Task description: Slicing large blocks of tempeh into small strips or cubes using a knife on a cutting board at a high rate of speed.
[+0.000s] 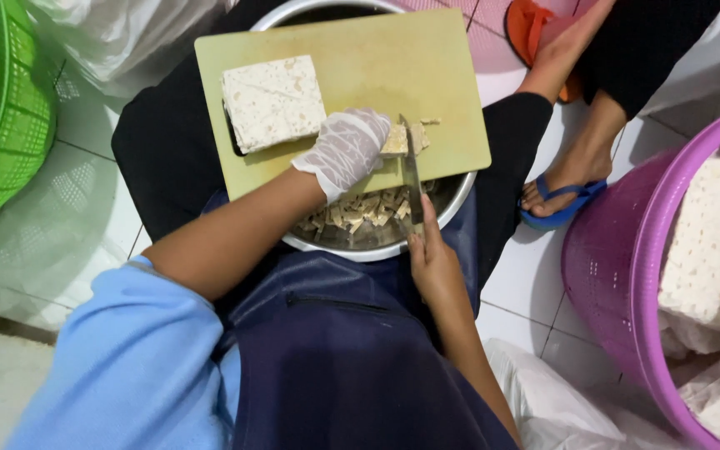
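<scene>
Under our left hand point(345, 150), gloved in thin clear plastic, lies a small tempeh piece point(395, 140), fingers curled down to pin it on the yellow cutting board point(360, 67). Our right hand point(433, 260) is closed around the handle of a knife point(411, 171), whose blade stands against that piece. Beyond the left hand rests a bigger tempeh block point(272, 102). Beneath both hands a metal bowl point(452, 200) holds cut strips point(364, 208). Right of the knife hand sits a purple basket point(618, 275).

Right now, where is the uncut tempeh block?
In the head view, the tempeh block lies on the cutting board's left part, just beyond the gloved left hand.
</scene>
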